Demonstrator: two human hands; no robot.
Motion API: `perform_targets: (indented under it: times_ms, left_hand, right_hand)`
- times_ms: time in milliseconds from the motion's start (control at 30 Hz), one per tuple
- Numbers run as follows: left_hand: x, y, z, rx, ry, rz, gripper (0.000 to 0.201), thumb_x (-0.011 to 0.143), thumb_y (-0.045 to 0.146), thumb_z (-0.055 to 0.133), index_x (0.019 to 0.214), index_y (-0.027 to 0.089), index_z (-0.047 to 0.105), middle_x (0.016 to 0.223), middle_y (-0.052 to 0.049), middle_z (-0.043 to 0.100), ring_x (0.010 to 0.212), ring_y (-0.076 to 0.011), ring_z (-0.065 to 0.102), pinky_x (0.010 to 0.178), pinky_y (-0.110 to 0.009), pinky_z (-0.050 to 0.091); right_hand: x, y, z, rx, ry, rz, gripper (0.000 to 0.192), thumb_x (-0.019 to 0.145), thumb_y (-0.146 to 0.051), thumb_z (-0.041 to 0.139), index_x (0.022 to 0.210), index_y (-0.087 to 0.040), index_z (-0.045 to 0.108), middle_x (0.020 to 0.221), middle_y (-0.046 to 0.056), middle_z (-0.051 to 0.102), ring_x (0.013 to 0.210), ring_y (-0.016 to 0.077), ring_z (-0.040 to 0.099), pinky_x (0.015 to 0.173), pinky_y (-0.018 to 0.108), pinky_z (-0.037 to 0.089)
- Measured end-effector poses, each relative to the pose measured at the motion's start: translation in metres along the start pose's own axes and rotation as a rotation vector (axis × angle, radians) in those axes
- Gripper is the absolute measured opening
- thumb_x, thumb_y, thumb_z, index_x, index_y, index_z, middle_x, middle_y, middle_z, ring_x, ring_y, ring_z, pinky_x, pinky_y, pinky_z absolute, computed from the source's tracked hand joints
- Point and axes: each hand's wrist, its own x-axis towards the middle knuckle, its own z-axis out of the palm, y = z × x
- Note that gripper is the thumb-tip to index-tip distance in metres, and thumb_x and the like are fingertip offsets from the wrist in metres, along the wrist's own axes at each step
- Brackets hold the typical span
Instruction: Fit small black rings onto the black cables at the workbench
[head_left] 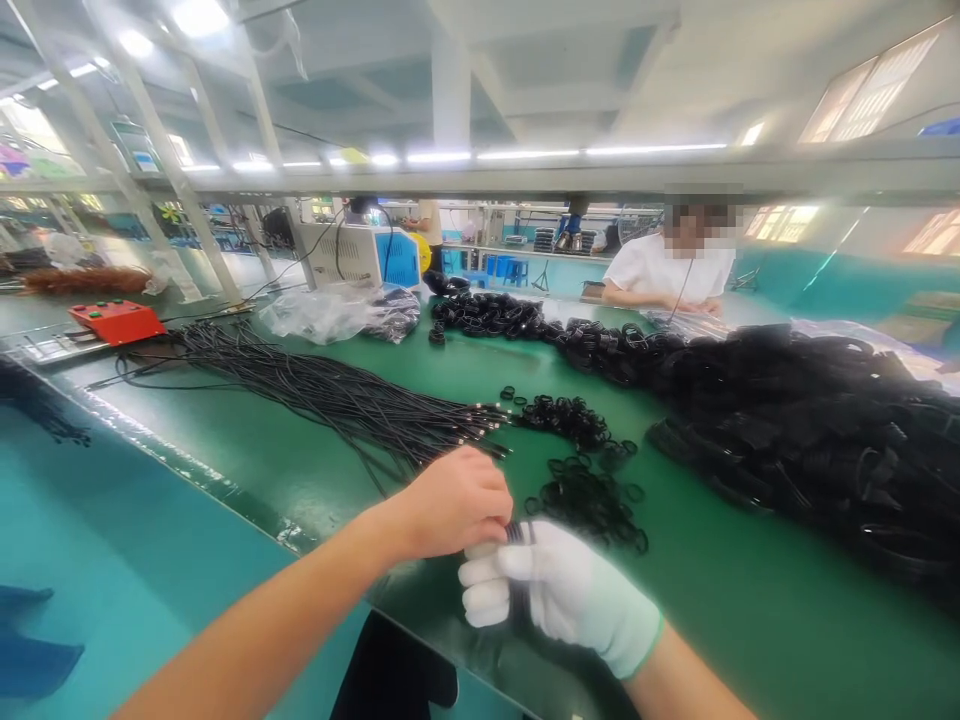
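Observation:
My right hand [559,590], in a white glove, is wrapped round a coiled black cable [519,598] above the table's near edge. Bare and curled, my left hand [459,503] meets the top of that coil. Its fingertips are pressed together, and what they pinch is hidden. Just beyond my left hand lies a long bundle of straight black cables [322,390], their light metal tips pointing right. Small black rings form one pile [566,420] and a looser pile [589,500] beyond my gloved hand.
A large heap of coiled black cables [810,430] covers the right side of the green table [217,430]. At the left stands a red control box [118,322]. Clear plastic bags [322,312] lie before a white-and-blue machine [364,255]. Another person [667,265] sits across the table.

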Motion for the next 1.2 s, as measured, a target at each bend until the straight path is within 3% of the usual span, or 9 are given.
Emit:
perform_targets:
  times_ms: [100,167,267,367,500,667,933,1067,1200]
  left_hand:
    - [-0.002,0.006,-0.001,0.045,0.075,-0.028,0.02,0.087,0.017,0.047,0.078,0.02,0.065,0.096,-0.004,0.063,0.095,-0.0192,0.051,0.086,-0.032,0.033]
    - [-0.001,0.008,-0.005,0.0,-0.016,-0.027,0.024,0.086,0.013,0.045,0.073,0.019,0.064,0.088,-0.005,0.062,0.085,-0.0171,0.052,0.076,-0.028,0.037]
    - [0.004,0.004,-0.012,-0.257,-0.171,-0.054,0.02,0.084,0.018,0.052,0.069,0.019,0.063,0.077,-0.001,0.06,0.071,-0.0128,0.053,0.065,-0.022,0.038]
    - [0.006,-0.003,-0.009,-0.671,-0.196,-0.217,0.011,0.079,0.027,0.061,0.072,0.018,0.063,0.067,0.003,0.058,0.061,-0.0105,0.053,0.056,-0.02,0.039]
    - [-0.003,0.006,0.014,-1.091,-0.019,-0.504,0.015,0.078,0.027,0.059,0.087,0.016,0.062,0.065,0.003,0.055,0.053,-0.0086,0.047,0.049,-0.019,0.038]
    - [-0.02,0.03,0.036,-1.074,0.347,-0.586,0.015,0.083,0.021,0.05,0.082,0.015,0.063,0.081,-0.001,0.061,0.076,-0.0129,0.054,0.068,-0.023,0.042]
    - [-0.033,0.038,0.051,-1.39,0.526,-0.631,0.014,0.082,0.028,0.055,0.084,0.014,0.056,0.066,0.004,0.05,0.058,-0.008,0.043,0.054,-0.02,0.033]
    - [-0.038,0.041,0.051,-1.414,0.45,-0.588,0.015,0.077,0.021,0.059,0.09,0.014,0.059,0.077,-0.001,0.057,0.068,-0.0101,0.05,0.06,-0.021,0.038]
    - [-0.043,0.045,0.047,-1.242,0.46,-0.568,0.019,0.073,0.016,0.062,0.091,0.015,0.058,0.083,-0.002,0.059,0.07,-0.0108,0.053,0.062,-0.021,0.041]
  right_hand:
    - [0.001,0.0,-0.003,-0.003,0.025,0.002,0.02,0.076,-0.021,0.066,0.088,-0.007,0.059,0.074,0.004,0.053,0.066,0.0127,0.053,0.072,0.035,0.044]
    - [0.0,0.0,-0.005,-0.035,0.011,0.032,0.03,0.074,-0.025,0.068,0.095,-0.005,0.06,0.08,0.009,0.059,0.07,0.0169,0.059,0.077,0.042,0.046]
    - [-0.004,0.001,-0.005,-0.028,-0.035,0.078,0.039,0.072,-0.028,0.07,0.098,-0.002,0.061,0.084,0.014,0.064,0.075,0.0234,0.065,0.075,0.046,0.048]
    - [-0.007,0.002,-0.004,0.034,-0.058,0.065,0.036,0.072,-0.029,0.07,0.094,-0.003,0.061,0.079,0.011,0.065,0.073,0.0228,0.066,0.073,0.044,0.05]
    - [-0.008,0.004,-0.002,0.052,-0.053,0.025,0.031,0.07,-0.029,0.073,0.088,-0.008,0.059,0.07,0.005,0.064,0.071,0.0192,0.065,0.08,0.047,0.048]
    - [-0.004,0.003,0.005,-0.105,0.029,-0.042,0.03,0.073,-0.033,0.068,0.09,-0.008,0.062,0.068,0.01,0.068,0.083,0.026,0.066,0.08,0.046,0.047]
    - [-0.001,0.0,0.021,-0.392,-0.003,-0.023,0.029,0.077,-0.036,0.059,0.086,-0.009,0.063,0.058,0.01,0.066,0.072,0.0271,0.066,0.064,0.038,0.049]
    - [-0.008,0.0,0.027,-0.525,0.045,0.025,0.035,0.076,-0.049,0.06,0.084,-0.015,0.063,0.058,0.006,0.064,0.071,0.0239,0.065,0.068,0.035,0.047]
    - [-0.016,-0.009,0.032,-0.607,-0.007,0.102,0.031,0.086,-0.042,0.054,0.096,-0.014,0.06,0.086,0.005,0.065,0.083,0.0183,0.062,0.078,0.037,0.049]
